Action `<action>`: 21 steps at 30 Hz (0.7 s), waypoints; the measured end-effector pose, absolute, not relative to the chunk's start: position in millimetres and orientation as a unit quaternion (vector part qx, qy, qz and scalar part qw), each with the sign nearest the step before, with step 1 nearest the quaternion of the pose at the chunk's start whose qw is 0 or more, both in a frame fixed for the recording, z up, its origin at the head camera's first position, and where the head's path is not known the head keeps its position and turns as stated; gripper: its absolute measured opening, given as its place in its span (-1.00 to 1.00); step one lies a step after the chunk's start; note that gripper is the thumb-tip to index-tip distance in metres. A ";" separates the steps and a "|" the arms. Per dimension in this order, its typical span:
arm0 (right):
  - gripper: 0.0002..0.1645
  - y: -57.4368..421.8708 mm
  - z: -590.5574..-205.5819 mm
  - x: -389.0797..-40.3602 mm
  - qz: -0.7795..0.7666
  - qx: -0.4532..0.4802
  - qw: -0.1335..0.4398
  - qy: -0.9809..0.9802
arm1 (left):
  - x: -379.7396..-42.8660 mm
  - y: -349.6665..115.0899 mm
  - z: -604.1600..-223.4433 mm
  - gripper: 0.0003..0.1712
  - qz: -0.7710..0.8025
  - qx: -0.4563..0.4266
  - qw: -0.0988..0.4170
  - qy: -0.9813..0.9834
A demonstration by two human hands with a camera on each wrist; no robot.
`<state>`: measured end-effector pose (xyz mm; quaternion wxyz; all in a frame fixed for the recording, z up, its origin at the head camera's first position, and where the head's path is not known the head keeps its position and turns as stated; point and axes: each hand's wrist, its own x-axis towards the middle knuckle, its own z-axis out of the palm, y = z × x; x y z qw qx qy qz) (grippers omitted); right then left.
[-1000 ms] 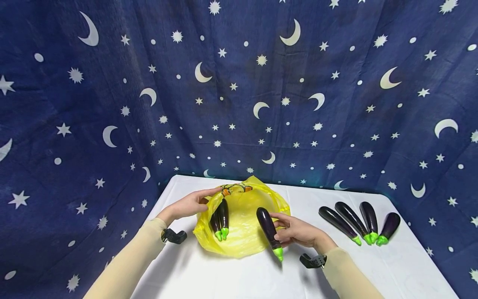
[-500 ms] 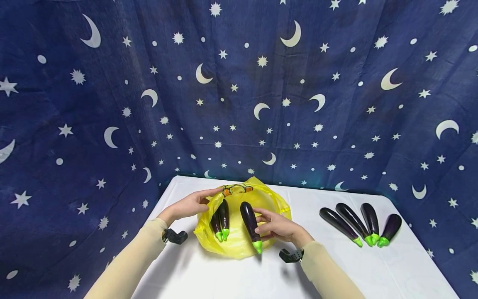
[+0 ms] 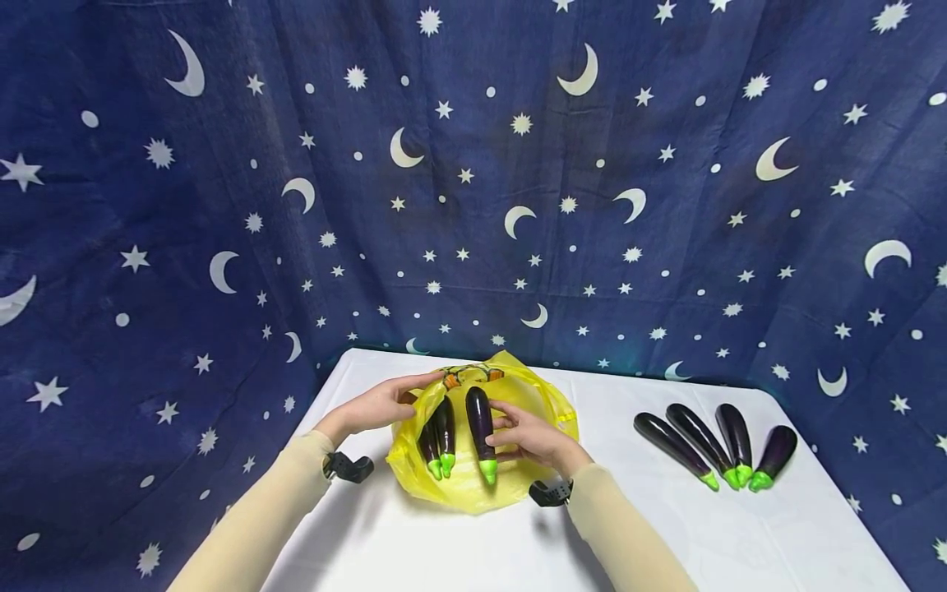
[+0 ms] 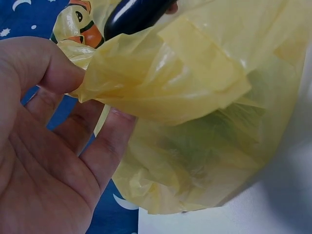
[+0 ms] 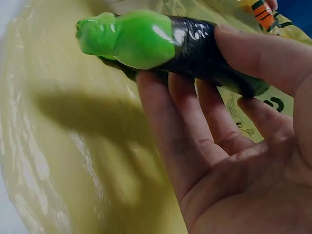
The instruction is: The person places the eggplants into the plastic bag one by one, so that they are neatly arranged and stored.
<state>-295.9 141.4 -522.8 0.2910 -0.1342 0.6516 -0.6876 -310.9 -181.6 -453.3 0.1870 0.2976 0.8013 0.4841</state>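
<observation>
A yellow plastic bag lies on the table with its mouth spread toward me. My left hand pinches the bag's left edge between thumb and fingers, as the left wrist view also shows. Two dark eggplants with green stem ends lie inside the bag at its left. In my right hand, a third eggplant is gripped between thumb and fingertips, over the bag's opening. Its green cap points toward me. Below it, a shadow falls on the yellow plastic in the right wrist view.
Several more eggplants lie fanned out on the white tablecloth at the right, green ends toward me. A dark blue curtain with moons and stars hangs behind the table and along its sides.
My right hand has moved left and slightly away from me with its eggplant, from the bag's right front edge to over the opening. The left hand has stayed at the bag's edge.
</observation>
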 end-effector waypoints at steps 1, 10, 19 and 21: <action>0.12 139.3 -523.6 -297.4 -0.689 -0.133 0.286 0.652 | -311.4 -181.2 -453.8 -0.09 0.483 0.300 0.185 0.802; 0.05 115.8 -528.5 -306.6 -0.698 -0.104 0.245 0.665 | -310.6 -179.5 -452.2 -0.07 0.476 0.302 0.180 0.806; 0.05 100.0 -531.5 -313.0 -0.675 -0.066 0.222 0.700 | -308.6 -179.3 -450.2 -0.07 0.476 0.297 0.187 0.807; 0.05 97.1 -532.4 -313.7 -0.668 -0.059 0.220 0.708 | -308.6 -179.3 -450.7 -0.08 0.474 0.298 0.185 0.808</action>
